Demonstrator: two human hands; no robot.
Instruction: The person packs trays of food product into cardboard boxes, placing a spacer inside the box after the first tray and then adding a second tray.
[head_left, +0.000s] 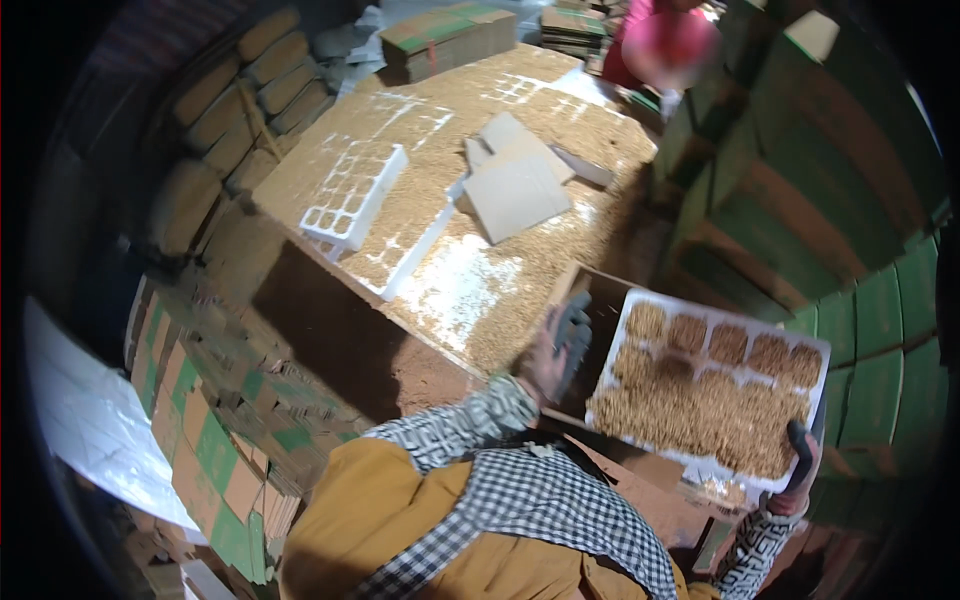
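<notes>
A white plastic tray (617, 341) with square cells lies tilted over a cardboard box (602, 289) at my right. Loose golden husk-like grain (697, 416) fills the cells and heaps over the near rows. My right hand (801, 469), in a grey-palmed glove, grips the tray's near right edge with the thumb on top. To the left of the tray, my left hand (559, 352) is raised at the box's left wall, fingers extended and nothing in them. I cannot tell whether it touches the box. The box's inside is mostly hidden in shadow and under the tray.
Ahead stands a broad table (487, 330) strewn with grain. On it are a white cell tray (379, 199) and loose cardboard sheets (517, 195). Green cartons (874, 322) are stacked at right, flattened cartons (202, 442) at left. A person in pink (637, 37) is beyond the table.
</notes>
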